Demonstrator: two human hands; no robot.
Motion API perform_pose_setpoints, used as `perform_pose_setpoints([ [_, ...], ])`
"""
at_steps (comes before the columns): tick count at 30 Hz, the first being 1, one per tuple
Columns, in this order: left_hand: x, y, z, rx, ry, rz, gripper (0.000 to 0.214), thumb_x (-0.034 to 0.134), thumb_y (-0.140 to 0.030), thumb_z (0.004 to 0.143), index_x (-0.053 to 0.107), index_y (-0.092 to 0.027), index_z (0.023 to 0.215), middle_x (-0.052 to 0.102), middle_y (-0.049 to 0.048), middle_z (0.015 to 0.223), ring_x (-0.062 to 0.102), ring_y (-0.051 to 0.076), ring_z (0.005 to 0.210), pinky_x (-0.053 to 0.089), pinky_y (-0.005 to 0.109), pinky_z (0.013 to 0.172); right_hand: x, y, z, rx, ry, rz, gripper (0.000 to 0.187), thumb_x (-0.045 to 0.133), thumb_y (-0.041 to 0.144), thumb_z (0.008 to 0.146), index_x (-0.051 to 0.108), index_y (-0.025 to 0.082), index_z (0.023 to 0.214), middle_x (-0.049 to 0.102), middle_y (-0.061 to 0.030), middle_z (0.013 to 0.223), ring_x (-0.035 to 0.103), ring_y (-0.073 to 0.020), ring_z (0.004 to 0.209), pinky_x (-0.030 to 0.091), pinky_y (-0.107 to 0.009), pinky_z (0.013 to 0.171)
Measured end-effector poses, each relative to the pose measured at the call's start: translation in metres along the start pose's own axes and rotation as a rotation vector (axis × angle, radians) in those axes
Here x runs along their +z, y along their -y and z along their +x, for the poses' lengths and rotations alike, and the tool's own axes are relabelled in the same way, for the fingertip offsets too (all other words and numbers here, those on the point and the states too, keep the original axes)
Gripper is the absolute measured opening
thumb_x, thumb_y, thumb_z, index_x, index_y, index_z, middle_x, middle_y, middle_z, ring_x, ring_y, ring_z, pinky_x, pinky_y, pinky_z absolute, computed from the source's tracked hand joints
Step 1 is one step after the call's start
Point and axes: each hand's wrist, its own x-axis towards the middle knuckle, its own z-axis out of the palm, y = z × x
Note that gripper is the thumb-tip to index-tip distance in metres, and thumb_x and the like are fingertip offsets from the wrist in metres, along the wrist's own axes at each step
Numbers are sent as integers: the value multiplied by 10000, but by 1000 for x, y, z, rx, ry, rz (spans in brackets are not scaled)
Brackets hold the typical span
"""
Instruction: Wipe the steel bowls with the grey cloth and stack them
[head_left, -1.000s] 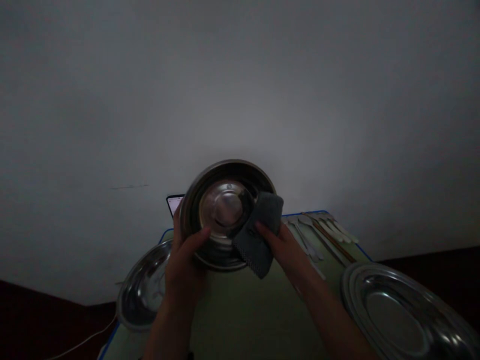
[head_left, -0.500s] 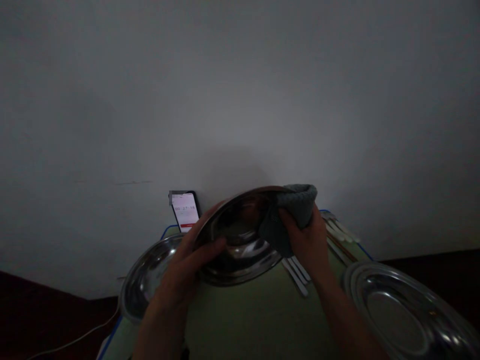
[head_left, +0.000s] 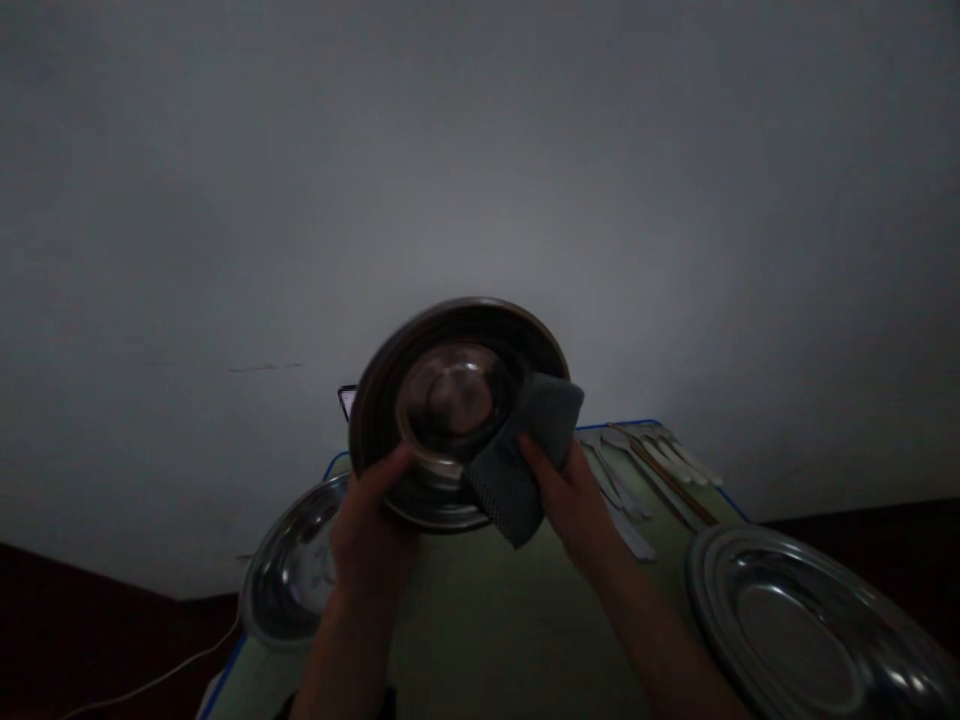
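Note:
A shiny metal basin (head_left: 457, 320) is held up above the table, tilted so that its inside faces me. My left hand (head_left: 375, 515) grips its lower left rim, thumb on the inner side and fingers hidden behind. On the lower right rim, my right hand (head_left: 562, 490) is closed on a grey cloth (head_left: 517, 470), which is folded over the basin's edge. The cloth lies partly against the inner wall. Whether the right fingers also grip the rim behind the cloth is hidden.
Another metal basin (head_left: 289, 570) sits at the table's left side. Stacked metal basins (head_left: 795, 630) stand at the right. Several utensils (head_left: 660, 470), some white-handled, lie at the back right of the green table (head_left: 510, 640). A phone (head_left: 346, 398) leans against the wall, mostly covered.
The basin has been raised and turned so its inside faces me more fully. Both hands moved with it, the right hand and cloth shifting left and down. The phone is now mostly hidden.

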Motion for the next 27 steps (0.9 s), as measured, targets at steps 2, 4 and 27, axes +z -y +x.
perform_pose_setpoints([
  [2,1,-14,7,-70,63,-59,219,677,-371,719,751,-247,883,757,52,986,645,331,1079,544,456,902,-14,7,7,-72,18,-99,390,653,476,775,619,202,1051,698,-47,1019,622,-215,929,464,-320,797],
  [4,1,-26,11,-147,279,-80,384,702,-340,709,717,-257,1084,726,63,1123,609,324,1144,494,437,978,-25,14,10,-144,47,-201,314,672,448,762,607,207,952,679,-8,886,600,-182,791,450,-289,693],
  [27,20,-8,-2,160,-10,198,280,767,-124,579,740,-268,817,557,-26,1362,407,314,1341,302,414,1140,22,-18,-9,229,5,207,531,653,531,728,640,175,1121,697,-78,1159,620,-250,1113,478,-346,918],
])
